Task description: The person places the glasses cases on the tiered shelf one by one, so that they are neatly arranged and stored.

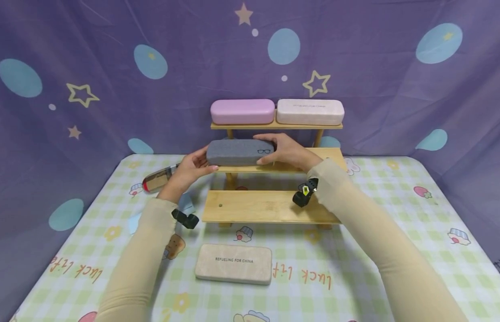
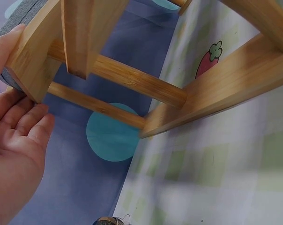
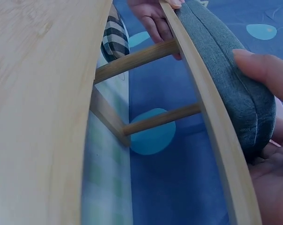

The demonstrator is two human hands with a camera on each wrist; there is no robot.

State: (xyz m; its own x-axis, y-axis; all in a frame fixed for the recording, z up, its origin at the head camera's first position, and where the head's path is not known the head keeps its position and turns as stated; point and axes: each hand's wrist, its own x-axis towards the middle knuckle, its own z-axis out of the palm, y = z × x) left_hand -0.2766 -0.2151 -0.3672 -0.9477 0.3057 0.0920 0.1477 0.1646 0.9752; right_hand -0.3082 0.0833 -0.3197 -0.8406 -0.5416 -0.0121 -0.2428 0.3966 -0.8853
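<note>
A grey fabric glasses case point(image 1: 238, 152), with a small glasses print at its right end, lies along the left part of the middle shelf point(image 1: 314, 158) of a stepped wooden rack. My right hand point(image 1: 286, 150) grips the right end, thumb in front and fingers over the top and behind. At the other end, my left hand point(image 1: 191, 169) holds the case with its thumb near the shelf's front edge. The left wrist view shows the left fingers point(image 2: 23, 117) curled beside the shelf end. In the right wrist view the case point(image 3: 226, 70) rests against the shelf board.
A pink case point(image 1: 242, 112) and a white case point(image 1: 310, 112) stand on the top shelf. A beige lettered case point(image 1: 233, 264) lies on the checked tablecloth in front of the bottom shelf point(image 1: 270, 206). Left of the rack is a red-tipped, clear-and-brown object point(image 1: 156, 180), partly hidden.
</note>
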